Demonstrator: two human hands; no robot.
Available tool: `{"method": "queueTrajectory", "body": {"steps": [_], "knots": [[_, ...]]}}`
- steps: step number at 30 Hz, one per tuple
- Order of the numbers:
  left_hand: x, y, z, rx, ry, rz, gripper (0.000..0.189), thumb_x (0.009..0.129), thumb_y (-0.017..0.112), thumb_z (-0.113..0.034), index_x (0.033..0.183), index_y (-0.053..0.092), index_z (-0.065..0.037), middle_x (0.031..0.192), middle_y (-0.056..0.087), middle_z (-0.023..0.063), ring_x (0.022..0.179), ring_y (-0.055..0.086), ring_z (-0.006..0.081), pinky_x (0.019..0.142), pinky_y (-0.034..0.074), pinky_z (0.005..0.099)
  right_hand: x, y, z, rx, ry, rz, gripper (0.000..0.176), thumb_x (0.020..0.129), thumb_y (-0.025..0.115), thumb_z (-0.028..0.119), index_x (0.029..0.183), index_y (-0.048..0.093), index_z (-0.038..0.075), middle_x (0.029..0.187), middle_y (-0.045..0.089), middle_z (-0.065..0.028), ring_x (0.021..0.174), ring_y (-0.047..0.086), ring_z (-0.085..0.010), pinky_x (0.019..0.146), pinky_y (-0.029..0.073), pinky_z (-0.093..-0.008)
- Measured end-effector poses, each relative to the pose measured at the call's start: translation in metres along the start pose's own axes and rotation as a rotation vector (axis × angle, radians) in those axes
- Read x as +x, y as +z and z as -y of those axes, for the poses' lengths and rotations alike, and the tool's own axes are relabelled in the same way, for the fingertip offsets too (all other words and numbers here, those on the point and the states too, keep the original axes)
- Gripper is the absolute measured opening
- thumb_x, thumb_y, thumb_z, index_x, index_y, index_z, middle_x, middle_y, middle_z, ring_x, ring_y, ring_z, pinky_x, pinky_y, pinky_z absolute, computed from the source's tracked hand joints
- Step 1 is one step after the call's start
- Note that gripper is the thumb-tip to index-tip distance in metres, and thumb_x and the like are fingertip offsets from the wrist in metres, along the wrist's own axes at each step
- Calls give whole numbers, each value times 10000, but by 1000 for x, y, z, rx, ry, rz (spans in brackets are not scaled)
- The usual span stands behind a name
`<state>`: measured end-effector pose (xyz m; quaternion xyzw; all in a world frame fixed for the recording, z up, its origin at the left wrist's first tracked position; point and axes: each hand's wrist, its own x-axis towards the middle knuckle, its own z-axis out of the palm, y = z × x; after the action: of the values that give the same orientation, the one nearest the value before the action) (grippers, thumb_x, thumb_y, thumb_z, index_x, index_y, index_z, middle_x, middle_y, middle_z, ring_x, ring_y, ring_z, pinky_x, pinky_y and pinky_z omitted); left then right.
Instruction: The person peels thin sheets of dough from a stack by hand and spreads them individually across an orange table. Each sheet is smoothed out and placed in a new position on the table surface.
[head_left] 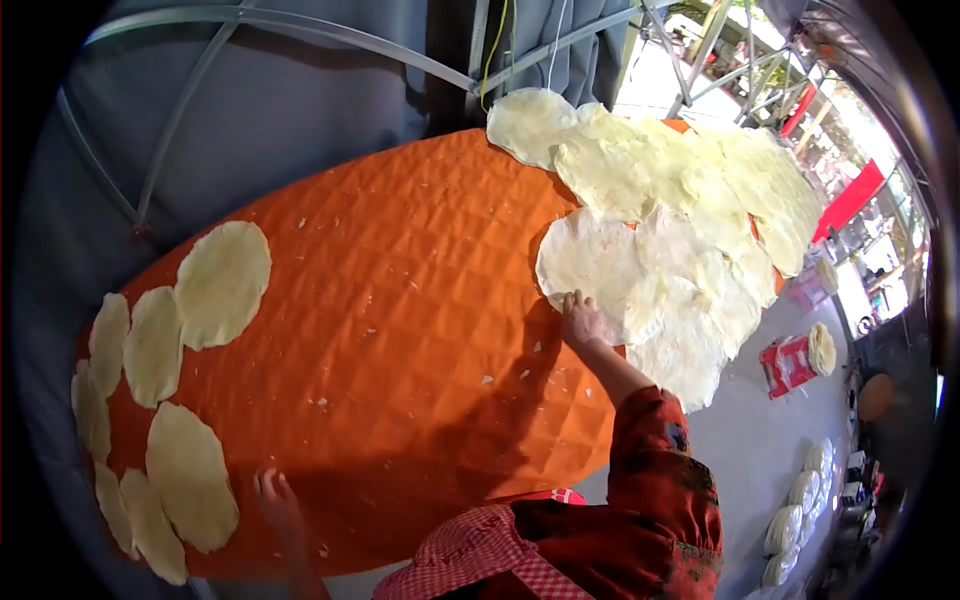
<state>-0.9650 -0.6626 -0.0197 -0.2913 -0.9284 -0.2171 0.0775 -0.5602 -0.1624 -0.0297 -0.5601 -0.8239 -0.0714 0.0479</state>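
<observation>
An orange quilted cloth (pixel 400 300) covers the large table. My right hand (pixel 582 320) is at the lower left edge of a pale round flatbread (pixel 590 262), its fingers bent onto the rim; whether they pinch it is hard to tell. That flatbread lies beside a wide spread of overlapping pale flatbreads (pixel 690 180) at the right. My left hand (pixel 277 495) is low over the cloth near the front edge, fingers apart and holding nothing. Just left of it lies an oval flatbread (pixel 192 478), among several others at the left end, including a large one (pixel 223 285).
Small white crumbs dot the cloth. Grey fabric (pixel 300 110) and metal poles (pixel 350 38) stand behind the table. On the floor at right are a red and white bag (pixel 790 366) with flatbreads and several stacked pale bundles (pixel 803 490).
</observation>
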Motion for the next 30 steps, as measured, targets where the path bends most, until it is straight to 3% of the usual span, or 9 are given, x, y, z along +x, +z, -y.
{"method": "queueTrajectory", "body": {"steps": [2, 6, 9, 13, 17, 21, 23, 27, 30], "knots": [[55, 29, 14, -129, 106, 55, 224, 923, 528, -202, 1043, 547, -14, 1191, 519, 183, 1030, 523, 364, 829, 452, 459, 20, -7, 1, -37, 59, 240, 315, 768, 622, 207, 1057, 617, 81, 1122, 587, -123, 1005, 572, -325, 811, 483, -445], [82, 92, 30, 141, 249, -7, 229, 935, 486, -204, 1059, 495, -12, 1213, 463, 212, 1059, 473, 388, 816, 446, 477, 103, -18, -87, 84, 479, -66, 214, 807, 513, 183, 929, 667, 98, 947, 652, -180, 894, 627, -345, 801, 486, -433], [91, 70, 7, 58, 67, 198, 228, 952, 436, -203, 1076, 476, -16, 1212, 444, 231, 1086, 443, 405, 815, 439, 500, 146, -144, -132, -198, 458, -275, 178, 791, 506, 153, 795, 680, 122, 816, 663, -138, 757, 642, -319, 652, 505, -428], [82, 107, 34, 43, 128, 44, 234, 957, 408, -206, 1068, 477, -13, 1183, 448, 220, 1034, 451, 404, 788, 429, 510, 165, -242, -133, -198, 242, -525, 193, 813, 490, 183, 744, 646, 93, 738, 622, -189, 698, 608, -376, 632, 476, -463], [92, 79, 5, 33, 141, 86, 202, 944, 417, -176, 1030, 476, -4, 1089, 463, 222, 980, 448, 396, 776, 393, 508, 129, -197, -104, -239, 11, -717, 155, 815, 489, 106, 839, 641, 92, 845, 651, -122, 795, 609, -320, 662, 472, -419], [95, 77, 6, 92, 192, 115, 191, 911, 464, -164, 1002, 483, 4, 1073, 475, 216, 963, 458, 394, 794, 380, 513, 80, -47, -80, -273, 31, -191, 296, 773, 557, 129, 1065, 602, 116, 1099, 594, -111, 1014, 544, -303, 833, 427, -447], [97, 85, 12, 202, 249, 86, 196, 894, 488, -168, 994, 491, 0, 1081, 480, 215, 960, 466, 396, 816, 379, 516, 60, -3, -16, -416, 97, -239, 392, 753, 579, 126, 1144, 557, 102, 1241, 522, -147, 1138, 486, -307, 934, 375, -465], [94, 75, -3, 167, 232, 70, 208, 868, 517, -185, 1006, 517, -30, 1093, 496, 220, 991, 465, 410, 867, 379, 524, 98, -7, 173, 522, -393, -130, 414, 753, 617, 38, 1159, 535, 31, 1163, 566, -168, 1056, 571, -279, 838, 477, -387], [93, 81, 11, 126, 141, 82, 216, 850, 528, -194, 1004, 533, -43, 1089, 506, 206, 985, 458, 416, 850, 383, 526, 126, 8, 348, 1460, -149, 634, 329, 799, 634, 61, 1107, 549, -14, 1033, 614, -119, 917, 628, -227, 741, 511, -316]]}}
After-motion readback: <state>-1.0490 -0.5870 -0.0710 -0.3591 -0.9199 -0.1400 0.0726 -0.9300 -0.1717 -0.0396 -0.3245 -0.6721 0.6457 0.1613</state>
